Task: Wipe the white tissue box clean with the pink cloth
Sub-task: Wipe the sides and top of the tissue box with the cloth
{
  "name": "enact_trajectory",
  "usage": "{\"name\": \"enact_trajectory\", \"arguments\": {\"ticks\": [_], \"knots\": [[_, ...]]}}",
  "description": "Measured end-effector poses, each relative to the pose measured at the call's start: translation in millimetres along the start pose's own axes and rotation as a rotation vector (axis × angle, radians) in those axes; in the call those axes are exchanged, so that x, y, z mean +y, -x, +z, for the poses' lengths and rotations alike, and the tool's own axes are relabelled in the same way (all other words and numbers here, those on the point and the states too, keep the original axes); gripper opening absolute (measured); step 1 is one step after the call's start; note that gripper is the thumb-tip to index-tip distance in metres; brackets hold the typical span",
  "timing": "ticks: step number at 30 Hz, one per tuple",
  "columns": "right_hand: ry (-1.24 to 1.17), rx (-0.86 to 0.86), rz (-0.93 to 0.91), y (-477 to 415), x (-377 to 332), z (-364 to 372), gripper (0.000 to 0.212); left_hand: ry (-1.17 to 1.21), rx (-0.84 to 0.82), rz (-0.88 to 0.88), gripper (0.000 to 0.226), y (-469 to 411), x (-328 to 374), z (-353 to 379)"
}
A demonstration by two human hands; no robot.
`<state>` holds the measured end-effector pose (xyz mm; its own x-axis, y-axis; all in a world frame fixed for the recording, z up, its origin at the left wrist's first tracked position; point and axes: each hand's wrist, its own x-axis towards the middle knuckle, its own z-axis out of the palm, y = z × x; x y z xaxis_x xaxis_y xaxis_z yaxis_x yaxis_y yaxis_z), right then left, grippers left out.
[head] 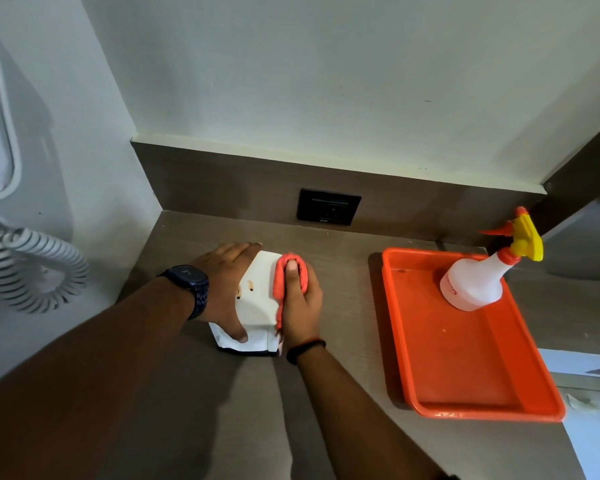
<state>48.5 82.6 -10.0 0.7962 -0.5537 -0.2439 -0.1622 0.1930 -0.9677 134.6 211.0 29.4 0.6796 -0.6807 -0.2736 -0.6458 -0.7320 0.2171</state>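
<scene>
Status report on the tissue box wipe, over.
Left hand steadying box. Right hand pressing cloth on its right edge. Brown marks remain on top. Nothing in the way.

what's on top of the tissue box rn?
Left hand and the pink cloth under the right hand rest on the tissue box. Small brown marks show; its opening isn't visible.

There is a single view, from a wide-angle camera worn on the person's head. It looks forward and steeply down onto the grey-brown wood-grain counter (194, 403), close enough that both forearms enter from the near edge. It faces the far pale wall (326, 81); the left side wall and the right counter end bend at the edges.
</scene>
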Motion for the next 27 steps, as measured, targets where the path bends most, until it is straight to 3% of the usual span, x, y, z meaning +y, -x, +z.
{"name": "enact_trajectory", "arguments": {"ticks": [8, 10, 13, 16, 21, 27], "knots": [[-0.098, 0.038, 0.245, 15, 23, -4, 0.033, -0.028, -0.007, -0.006, 0.151, 1, 1, 0], [-0.126, 0.016, 0.232, 32, 27, -7, 0.045, -0.026, -0.008, -0.006, 0.151, 0, 2, -1], [-0.068, -0.009, 0.102, 26, 19, -7, 0.026, -0.026, -0.003, -0.01, 0.15, 0, 1, -1], [0.044, -0.032, 0.031, -1, 0, -2, 0.029, -0.02, -0.001, -0.016, 0.147, 1, 1, -1], [0.028, -0.007, 0.126, -10, 0, -1, 0.042, -0.043, -0.004, -0.025, 0.148, 0, 2, -2], [-0.05, 0.023, 0.139, 27, 15, -7, 0.019, -0.052, 0.013, -0.023, 0.148, 1, 4, -2]]}}
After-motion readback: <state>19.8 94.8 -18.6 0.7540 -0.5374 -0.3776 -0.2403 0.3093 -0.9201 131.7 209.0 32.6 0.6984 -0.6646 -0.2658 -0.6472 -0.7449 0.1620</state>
